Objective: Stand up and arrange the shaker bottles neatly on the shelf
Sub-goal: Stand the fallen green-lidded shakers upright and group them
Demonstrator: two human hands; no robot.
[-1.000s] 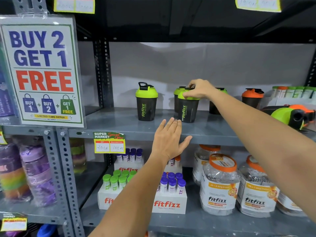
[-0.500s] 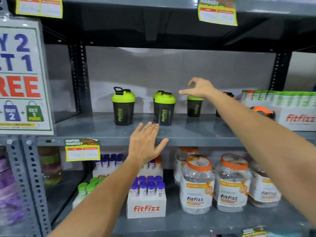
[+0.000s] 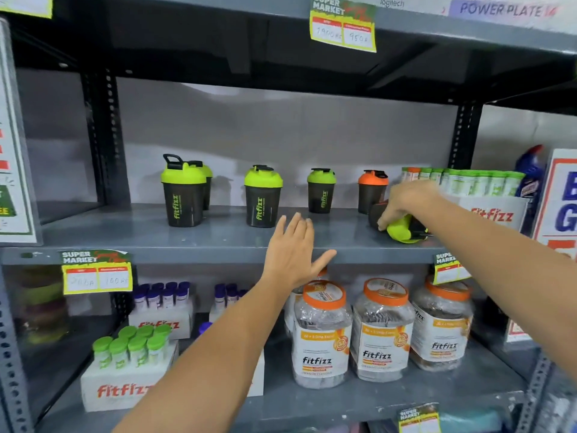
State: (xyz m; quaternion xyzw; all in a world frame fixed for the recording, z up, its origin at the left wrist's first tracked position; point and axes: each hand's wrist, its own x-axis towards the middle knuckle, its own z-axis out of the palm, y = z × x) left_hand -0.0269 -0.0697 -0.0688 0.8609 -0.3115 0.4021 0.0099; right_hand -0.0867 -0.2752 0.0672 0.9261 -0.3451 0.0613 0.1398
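Note:
Several black shaker bottles stand upright on the grey shelf (image 3: 218, 237): a green-lidded one (image 3: 183, 191) at the left with another behind it (image 3: 204, 182), one (image 3: 263, 196) in the middle, a smaller-looking one (image 3: 321, 190) farther back, and an orange-lidded one (image 3: 371, 189). A green-lidded shaker (image 3: 402, 228) lies on its side at the right. My right hand (image 3: 402, 203) is closed over its dark body. My left hand (image 3: 295, 251) hovers flat and open at the shelf's front edge, holding nothing.
A Fitfizz box of green-capped tubes (image 3: 487, 195) stands right behind the lying shaker. Below are Fitfizz jars (image 3: 321, 335) and tube boxes (image 3: 125, 382). Price tags (image 3: 96, 271) hang off the shelf edges. A metal upright (image 3: 103, 135) bounds the left.
My right hand has moved right and down from the standing bottles onto the shaker lying on its side. The view has shifted right. My left hand stays open at the shelf edge.

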